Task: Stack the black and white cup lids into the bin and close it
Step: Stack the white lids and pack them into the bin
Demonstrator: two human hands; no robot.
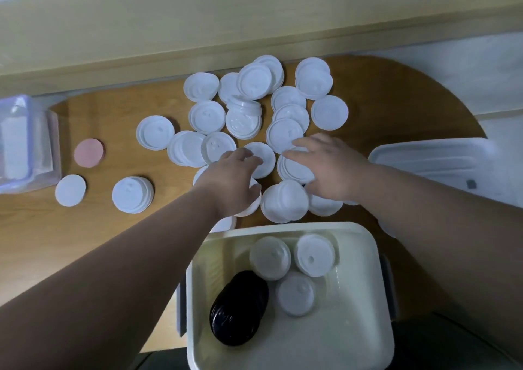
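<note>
Several white cup lids (254,83) lie scattered and partly stacked across the middle of the wooden table (119,228). A cream bin (379,256) stands open at the near edge; inside it lean a stack of black lids (237,310) and three white lid stacks (315,255). My left hand (232,180) rests palm down on white lids, its fingers over one lid (263,157). My right hand (328,165) lies spread over a small stack of white lids (294,168). Neither hand has lifted anything. The bin's white lid (430,157) lies flat at the right.
At the left edge stands a clear plastic box (25,140). Near it lie a pink disc (89,152), a single white lid (70,190) and a short white stack (132,195). A pale wall ledge runs behind the table's far edge.
</note>
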